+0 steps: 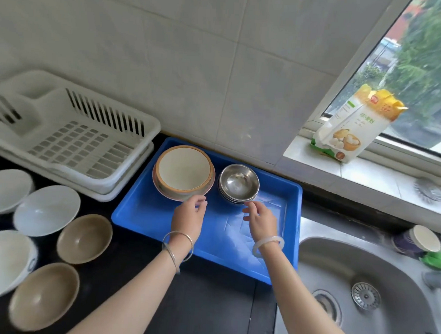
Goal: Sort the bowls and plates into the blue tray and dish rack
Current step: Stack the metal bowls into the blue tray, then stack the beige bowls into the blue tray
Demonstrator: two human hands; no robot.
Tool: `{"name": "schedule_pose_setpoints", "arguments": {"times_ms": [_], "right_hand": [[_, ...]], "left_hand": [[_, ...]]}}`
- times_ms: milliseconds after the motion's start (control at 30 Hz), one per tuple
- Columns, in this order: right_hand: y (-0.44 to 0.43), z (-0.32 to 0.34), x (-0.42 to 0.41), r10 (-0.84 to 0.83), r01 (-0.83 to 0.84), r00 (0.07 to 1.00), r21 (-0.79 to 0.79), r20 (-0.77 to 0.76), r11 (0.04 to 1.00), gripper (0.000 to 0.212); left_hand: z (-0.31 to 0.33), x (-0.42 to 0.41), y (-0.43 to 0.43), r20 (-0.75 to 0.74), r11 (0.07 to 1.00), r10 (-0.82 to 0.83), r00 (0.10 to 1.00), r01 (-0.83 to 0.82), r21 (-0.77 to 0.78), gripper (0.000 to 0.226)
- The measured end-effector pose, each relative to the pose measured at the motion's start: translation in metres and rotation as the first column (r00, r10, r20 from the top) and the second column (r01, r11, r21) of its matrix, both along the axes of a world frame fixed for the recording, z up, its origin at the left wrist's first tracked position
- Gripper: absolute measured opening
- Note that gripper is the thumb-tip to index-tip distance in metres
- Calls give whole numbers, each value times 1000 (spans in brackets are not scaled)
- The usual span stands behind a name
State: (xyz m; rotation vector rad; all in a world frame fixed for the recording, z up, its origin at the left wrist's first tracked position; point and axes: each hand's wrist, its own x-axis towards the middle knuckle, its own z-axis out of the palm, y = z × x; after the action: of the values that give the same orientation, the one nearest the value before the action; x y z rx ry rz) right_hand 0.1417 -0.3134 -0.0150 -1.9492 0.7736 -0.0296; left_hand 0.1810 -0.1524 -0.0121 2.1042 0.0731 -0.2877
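Bare forearms; left wrist [178,245] silver bangles (right wrist [268,246] white)

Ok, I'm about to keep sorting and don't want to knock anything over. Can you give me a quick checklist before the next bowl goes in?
1. Both hands free: left hand and right hand hold nothing. Ok.
2. Room in the blue plastic tray: its near half is bare. Ok.
3. Stack of steel bowls nested evenly. Ok.
4. Cream bowl with brown rim sits level on the dishes beneath it. Ok.
5. White plastic dish rack ready for plates: holds no dishes. Ok.
6. Brown and white bowls left on the dark counter: still unsorted. Not ok.
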Motion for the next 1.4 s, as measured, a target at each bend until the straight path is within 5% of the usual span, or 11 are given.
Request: {"name": "schedule_pose_setpoints", "arguments": {"times_ms": [367, 500, 667, 867, 1233, 1400], "right_hand": [[166, -28, -39, 361, -335, 927, 219, -96, 917, 21], [215, -39, -30, 452, -409, 873, 232, -182, 883, 24], [261, -46, 4, 506, -515, 818, 44, -273, 856, 39], [288, -50, 28, 447, -456, 841, 45, -306, 889, 31], [282, -26, -10, 387, -385, 921, 34, -53, 922, 13], [284, -25, -31, 512, -514, 847, 27, -144, 858, 17]], "left_hand": [[-12, -97, 156, -14, 925, 377, 926, -378, -51, 20], [-29, -118, 205, 66, 859, 499, 864, -503, 92, 26], [-45, -135, 249, 111, 711, 639, 761, -640, 292, 44], [-57, -136, 274, -168, 651, 751, 639, -759, 27, 63], [-73, -131, 287, -352, 772, 536, 767, -614, -163, 52], [-71, -123, 281, -460, 663, 528, 714, -685, -303, 33]]}}
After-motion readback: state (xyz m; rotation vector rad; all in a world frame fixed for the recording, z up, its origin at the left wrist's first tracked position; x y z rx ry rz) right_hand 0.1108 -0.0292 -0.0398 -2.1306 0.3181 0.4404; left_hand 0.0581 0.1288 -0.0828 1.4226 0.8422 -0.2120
